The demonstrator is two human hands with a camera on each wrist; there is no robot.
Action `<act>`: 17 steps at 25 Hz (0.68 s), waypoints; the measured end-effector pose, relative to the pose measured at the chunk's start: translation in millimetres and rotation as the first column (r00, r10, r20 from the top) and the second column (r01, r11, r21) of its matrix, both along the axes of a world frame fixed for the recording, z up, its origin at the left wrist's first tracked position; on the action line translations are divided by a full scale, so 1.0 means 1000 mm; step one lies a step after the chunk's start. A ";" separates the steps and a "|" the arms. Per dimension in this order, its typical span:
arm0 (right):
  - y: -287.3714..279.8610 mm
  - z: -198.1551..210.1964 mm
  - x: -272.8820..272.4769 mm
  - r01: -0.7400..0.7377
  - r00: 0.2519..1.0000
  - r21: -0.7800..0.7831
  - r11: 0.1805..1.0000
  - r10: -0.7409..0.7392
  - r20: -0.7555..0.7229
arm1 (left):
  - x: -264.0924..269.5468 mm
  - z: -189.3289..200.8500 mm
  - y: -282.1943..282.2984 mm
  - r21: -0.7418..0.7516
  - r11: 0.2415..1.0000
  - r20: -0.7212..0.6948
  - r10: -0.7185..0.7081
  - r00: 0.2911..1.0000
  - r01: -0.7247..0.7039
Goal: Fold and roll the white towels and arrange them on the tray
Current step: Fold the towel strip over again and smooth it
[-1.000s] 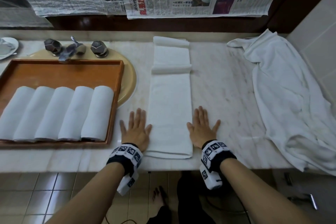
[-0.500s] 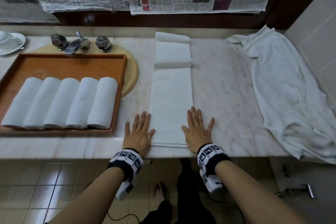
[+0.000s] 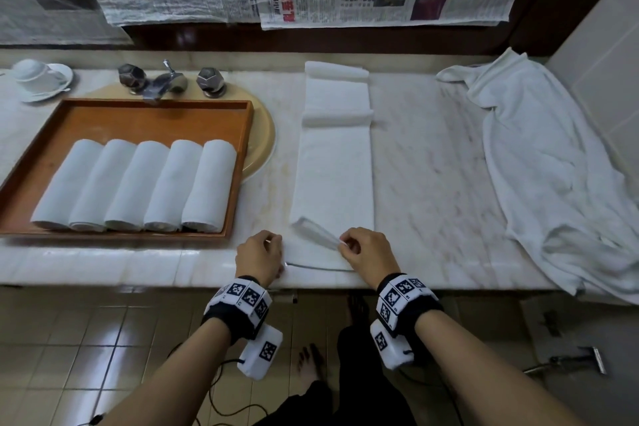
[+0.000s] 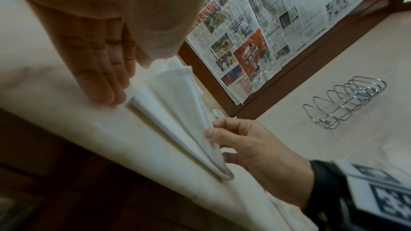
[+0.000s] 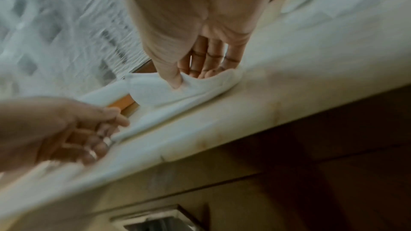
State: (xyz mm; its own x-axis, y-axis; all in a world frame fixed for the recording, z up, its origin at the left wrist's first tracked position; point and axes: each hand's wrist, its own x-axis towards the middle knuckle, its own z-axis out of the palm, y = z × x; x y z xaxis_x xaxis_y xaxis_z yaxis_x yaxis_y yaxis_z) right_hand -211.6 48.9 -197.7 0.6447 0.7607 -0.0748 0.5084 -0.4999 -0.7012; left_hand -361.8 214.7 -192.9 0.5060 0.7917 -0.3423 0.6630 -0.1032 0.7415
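White terry, folded into a long narrow strip, is the towel [image 3: 333,180] you have in hand; it lies on the marble tabletop [image 3: 428,183] running away from you, its near end at the front edge, so it can be rolled lengthwise. Your right hand [image 3: 366,254] pinches the near right corner between thumb and curled fingers and has it lifted and turned over, likely the first turn of the roll. Your left hand [image 3: 259,258] has its fingers curled at the near left corner; the wrist view shows them bunched on the cloth's edge, thumb against the fabric. To your left the wooden tray [image 3: 238,183] holds five finished rolls [image 3: 138,185] side by side, with bare board behind them. More white cloth [image 3: 553,166] lies heaped at the right.
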 end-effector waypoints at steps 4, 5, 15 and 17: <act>-0.002 0.010 -0.003 0.023 1.000 0.143 0.989 -0.024 0.009 | 0.000 0.003 -0.011 0.063 0.991 -0.051 -0.116 0.992 0.119; -0.003 0.015 -0.003 0.045 0.998 0.219 0.975 -0.053 0.032 | 0.001 0.004 -0.012 0.066 0.987 -0.084 -0.139 0.987 0.145; -0.024 -0.010 -0.021 -0.067 0.952 -0.023 0.998 0.070 0.299 | 0.009 0.002 0.004 0.033 0.983 -0.167 -0.173 0.971 0.180; -0.024 -0.003 -0.018 -0.056 0.954 0.046 0.997 0.040 0.297 | 0.010 0.000 0.008 0.031 0.978 -0.199 -0.194 0.961 0.204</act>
State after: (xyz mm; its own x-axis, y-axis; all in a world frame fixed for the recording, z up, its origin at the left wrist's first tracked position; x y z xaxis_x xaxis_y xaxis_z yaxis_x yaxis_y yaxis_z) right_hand -230.0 24.7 -200.7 0.5945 0.7891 0.1547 0.7193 -0.4359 -0.5409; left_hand -351.6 222.2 -192.7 0.5831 0.7007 -0.4110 0.7555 -0.2818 0.5914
